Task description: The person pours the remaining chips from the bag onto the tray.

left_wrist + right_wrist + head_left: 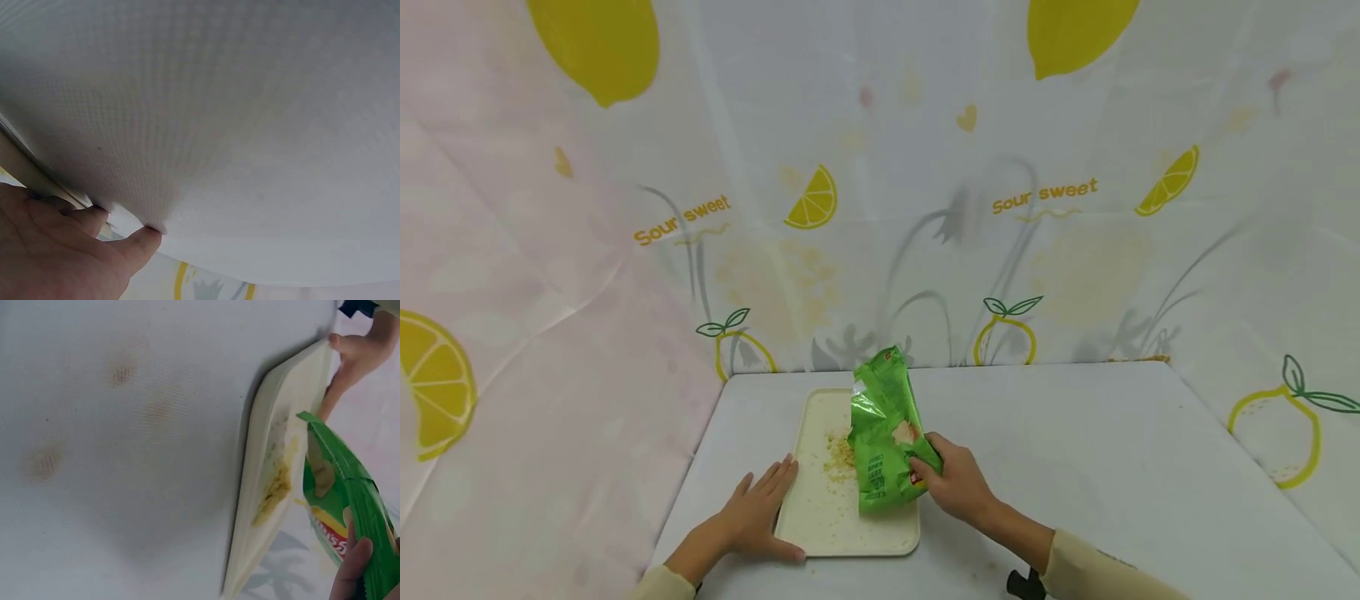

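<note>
A green snack bag (886,442) is gripped at its right edge by my right hand (958,479), above the right half of a cream tray (850,533). Yellow crumbs (841,458) lie in the middle of the tray, partly hidden behind the bag. In the right wrist view the crumbs (273,494) form a small heap, and the fingers pinch the green bag (359,481) beside it. My left hand (760,512) rests flat along the tray's left edge, fingers straight and thumb at its near corner. The left wrist view shows those fingers (140,244) against the white tabletop.
The white tabletop (1037,433) spreads around the tray and meets a lemon-printed curtain (910,250) at the back. A few brownish stains (122,374) mark the cloth near the tray. A small black object (1025,583) shows by the right sleeve.
</note>
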A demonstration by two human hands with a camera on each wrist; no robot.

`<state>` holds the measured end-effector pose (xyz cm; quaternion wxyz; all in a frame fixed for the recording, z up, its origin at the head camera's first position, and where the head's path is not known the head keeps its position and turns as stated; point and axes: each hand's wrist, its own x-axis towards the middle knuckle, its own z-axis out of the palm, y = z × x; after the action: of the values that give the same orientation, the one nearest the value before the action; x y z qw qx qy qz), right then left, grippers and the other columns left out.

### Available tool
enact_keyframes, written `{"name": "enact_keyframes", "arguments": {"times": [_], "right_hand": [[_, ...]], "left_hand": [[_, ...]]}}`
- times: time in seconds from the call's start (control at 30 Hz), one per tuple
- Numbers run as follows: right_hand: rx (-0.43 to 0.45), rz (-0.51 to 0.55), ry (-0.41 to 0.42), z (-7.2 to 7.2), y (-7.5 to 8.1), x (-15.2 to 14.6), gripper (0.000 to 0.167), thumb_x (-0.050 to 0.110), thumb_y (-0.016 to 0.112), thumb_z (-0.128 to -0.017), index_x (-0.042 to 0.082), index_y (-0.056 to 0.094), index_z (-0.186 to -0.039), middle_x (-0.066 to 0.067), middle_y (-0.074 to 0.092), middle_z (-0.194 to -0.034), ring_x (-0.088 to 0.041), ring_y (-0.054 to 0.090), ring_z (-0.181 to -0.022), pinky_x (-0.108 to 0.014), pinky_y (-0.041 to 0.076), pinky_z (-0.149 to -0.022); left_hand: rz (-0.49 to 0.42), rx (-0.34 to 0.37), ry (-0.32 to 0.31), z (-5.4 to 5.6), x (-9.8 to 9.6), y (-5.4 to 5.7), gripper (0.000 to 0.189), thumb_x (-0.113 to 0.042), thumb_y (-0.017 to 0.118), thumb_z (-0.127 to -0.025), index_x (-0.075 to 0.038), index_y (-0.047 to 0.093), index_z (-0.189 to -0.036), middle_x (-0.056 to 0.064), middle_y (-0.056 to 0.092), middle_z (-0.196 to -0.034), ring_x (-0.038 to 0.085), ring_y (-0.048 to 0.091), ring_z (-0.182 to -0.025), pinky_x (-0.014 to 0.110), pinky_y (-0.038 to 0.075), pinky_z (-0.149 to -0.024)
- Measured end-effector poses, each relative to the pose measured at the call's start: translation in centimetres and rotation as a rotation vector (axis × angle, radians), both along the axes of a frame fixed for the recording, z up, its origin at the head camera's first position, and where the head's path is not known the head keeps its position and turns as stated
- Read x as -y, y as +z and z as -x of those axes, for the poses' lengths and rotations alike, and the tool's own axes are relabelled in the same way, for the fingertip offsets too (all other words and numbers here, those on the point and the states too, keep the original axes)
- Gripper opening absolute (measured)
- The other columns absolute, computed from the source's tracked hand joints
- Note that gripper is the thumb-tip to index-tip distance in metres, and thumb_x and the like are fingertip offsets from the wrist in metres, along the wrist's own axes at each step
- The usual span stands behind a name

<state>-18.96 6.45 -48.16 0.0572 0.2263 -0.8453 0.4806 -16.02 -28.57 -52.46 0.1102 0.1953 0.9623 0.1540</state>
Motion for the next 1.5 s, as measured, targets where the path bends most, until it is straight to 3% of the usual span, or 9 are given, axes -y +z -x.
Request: {"name": "enact_keyframes", "arguments": {"times": [0.23,0.4,0.57,0.8,1.0,1.1,1.2,1.37,1.5], "right_hand": [[-0.104,0.05,-0.019,-0.2,0.4,0.0,0.018,0.011,0.066,-0.094,0.004,0.062,-0.11,0.009,0.056,-0.07,0.0,0.045,-0.055,-0.019,0.041,-0.047],[-0.072,-0.045,-0.011,-0.2,0.3,0.0,0.019,0.013,0.068,-0.093,0.004,0.063,-0.11,0.006,0.059,-0.071,0.001,0.045,-0.056,-0.019,0.041,-0.048],[-0.055,-0.056,-0.004,-0.1,0.2,0.0,0.021,0.013,0.067,-0.094,0.003,0.063,-0.111,0.004,0.061,-0.075,0.001,0.047,-0.058,-0.019,0.043,-0.05],[-0.156,0.089,-0.024,-0.1,0.6,0.0,0.018,0.011,0.066,-0.094,0.006,0.061,-0.11,0.007,0.058,-0.072,0.001,0.046,-0.055,-0.02,0.042,-0.047],[-0.048,-0.012,-0.034,0.0,0.2,0.1,0.019,0.013,0.067,-0.094,0.006,0.063,-0.112,0.007,0.059,-0.074,0.0,0.046,-0.057,-0.02,0.041,-0.049],[-0.042,-0.046,-0.029,-0.1,-0.1,0.0,0.019,0.013,0.067,-0.094,0.007,0.063,-0.111,0.007,0.06,-0.075,0.0,0.046,-0.058,-0.02,0.042,-0.05],[-0.055,-0.019,-0.022,-0.2,0.0,-0.1,0.018,0.014,0.067,-0.094,0.008,0.062,-0.11,0.008,0.059,-0.074,0.001,0.046,-0.058,-0.019,0.041,-0.049],[-0.168,0.089,-0.023,-0.3,0.3,0.0,0.018,0.011,0.067,-0.094,0.005,0.061,-0.11,0.006,0.059,-0.073,0.0,0.047,-0.057,-0.02,0.043,-0.047],[-0.151,0.02,-0.009,-0.2,0.4,0.3,0.019,0.013,0.066,-0.095,0.004,0.062,-0.111,0.005,0.061,-0.073,0.002,0.047,-0.058,-0.019,0.042,-0.049]], "left_hand": [[0.03,0.02,0.016,0.1,-0.1,0.3,0.137,-0.081,0.071,-0.062,0.001,0.015,-0.157,0.022,0.015,-0.164,0.044,0.019,-0.15,0.074,0.015,-0.111],[0.036,0.017,0.021,0.3,0.0,-0.1,0.137,-0.081,0.071,-0.061,0.001,0.016,-0.157,0.022,0.014,-0.164,0.044,0.019,-0.149,0.074,0.014,-0.111],[0.045,0.006,0.026,0.4,0.1,-0.5,0.139,-0.086,0.067,-0.06,-0.001,0.015,-0.157,0.02,0.014,-0.165,0.042,0.018,-0.151,0.073,0.015,-0.112],[0.049,0.01,0.031,0.4,0.1,-0.6,0.14,-0.087,0.067,-0.059,-0.002,0.016,-0.157,0.019,0.014,-0.165,0.042,0.019,-0.15,0.074,0.015,-0.111],[0.026,0.012,0.048,0.3,0.1,-1.2,0.14,-0.086,0.069,-0.057,-0.002,0.018,-0.157,0.018,0.014,-0.165,0.041,0.018,-0.151,0.073,0.013,-0.112],[0.013,0.02,0.05,0.2,-0.1,-1.0,0.139,-0.085,0.069,-0.057,-0.002,0.018,-0.157,0.018,0.014,-0.165,0.041,0.018,-0.151,0.073,0.012,-0.113],[0.006,0.023,0.044,0.0,-0.2,-0.7,0.139,-0.084,0.07,-0.059,-0.001,0.018,-0.157,0.019,0.015,-0.165,0.042,0.018,-0.15,0.073,0.012,-0.112],[-0.009,0.018,0.023,0.0,0.0,-0.6,0.138,-0.082,0.072,-0.06,0.001,0.017,-0.156,0.023,0.016,-0.164,0.046,0.02,-0.149,0.075,0.012,-0.11],[0.008,-0.011,0.025,0.2,0.2,-0.9,0.139,-0.085,0.069,-0.058,0.0,0.019,-0.156,0.021,0.017,-0.164,0.043,0.02,-0.149,0.074,0.014,-0.111]]}}
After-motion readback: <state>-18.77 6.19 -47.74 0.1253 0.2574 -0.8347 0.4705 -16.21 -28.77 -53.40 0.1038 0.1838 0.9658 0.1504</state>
